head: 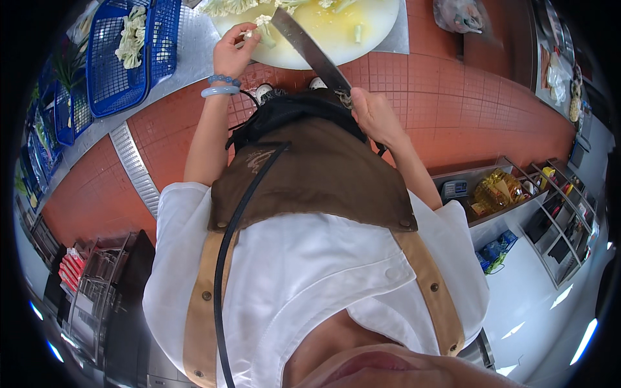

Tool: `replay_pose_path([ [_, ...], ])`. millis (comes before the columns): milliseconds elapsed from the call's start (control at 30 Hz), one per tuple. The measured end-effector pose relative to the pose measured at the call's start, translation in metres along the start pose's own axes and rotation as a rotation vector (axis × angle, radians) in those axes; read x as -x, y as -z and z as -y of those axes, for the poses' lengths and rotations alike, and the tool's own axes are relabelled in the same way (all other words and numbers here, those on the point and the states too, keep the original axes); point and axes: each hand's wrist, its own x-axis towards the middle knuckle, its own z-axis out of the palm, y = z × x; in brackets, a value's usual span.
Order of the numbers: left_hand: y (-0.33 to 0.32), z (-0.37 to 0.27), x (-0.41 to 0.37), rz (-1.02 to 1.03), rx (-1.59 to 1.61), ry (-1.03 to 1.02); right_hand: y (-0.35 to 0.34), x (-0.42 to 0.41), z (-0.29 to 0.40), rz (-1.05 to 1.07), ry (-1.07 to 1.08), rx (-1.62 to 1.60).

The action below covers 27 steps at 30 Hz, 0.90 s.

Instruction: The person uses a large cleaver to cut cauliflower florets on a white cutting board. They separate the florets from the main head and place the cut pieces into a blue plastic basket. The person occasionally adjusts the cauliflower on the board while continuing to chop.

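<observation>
My left hand [236, 50] pinches a cauliflower floret [265, 33] by its head, over the near left part of a round white cutting board [335, 53]. In my right hand [376, 115] is the handle of a cleaver [313, 51], its broad blade slanting up and left across the board's near edge, with the tip close to the floret. More cauliflower [233, 6] lies along the far edge of the board, partly cut off by the picture's rim. A short pale stem piece [358, 34] rests on the right part, where the surface is wet and yellowish.
A blue plastic basket [118, 103] with cauliflower pieces [131, 41] stands left of the board on the metal table [194, 46]. More blue baskets with vegetables are farther left. A clear plastic bag [460, 15] is at the upper right. Red tiled floor [451, 106] shows below.
</observation>
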Motion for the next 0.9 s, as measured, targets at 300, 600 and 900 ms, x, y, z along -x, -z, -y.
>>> replay_pose_path([
  [300, -0.020, 0.020, -0.002, -0.232, 0.000, -0.112, -0.018, -0.004, 0.007, 0.009, 0.034, 0.036],
  [600, -0.022, 0.009, 0.005, -0.253, -0.003, -0.048, -0.045, -0.027, 0.002, -0.074, 0.065, 0.265],
  [900, -0.024, -0.010, -0.008, -0.309, 0.239, -0.163, -0.010, -0.008, 0.003, -0.067, -0.025, -0.005],
])
